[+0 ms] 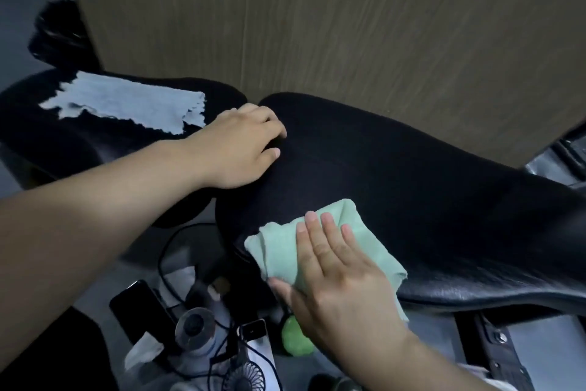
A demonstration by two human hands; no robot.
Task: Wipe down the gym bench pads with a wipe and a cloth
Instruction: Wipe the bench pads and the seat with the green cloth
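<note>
Backdrop: wood-grain panel (pixel 348 26) is filling the upper frame.
Pads: large pad (pixel 444 200) is lying centre-right, small pad (pixel 47 137) at left.
Wipe: pale blue wipe (pixel 126 102) is lying flat on the small pad.
Cloth: green cloth (pixel 279 248) is lying on the large pad, lower centre.
Right hand (pixel 336 289): is pressing the cloth, fingers straight, close together.
Left hand (pixel 241 149): is resting on the large pad's end, fingers loosely bent.

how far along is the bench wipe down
Likely done: the wipe lies set down on the left pad, so that pass looks over. In hand: the right hand presses the cloth flat on the near edge of the right pad; the left hand rests on that pad. Left: the rest of the cloth pass, probably both pads.
</note>
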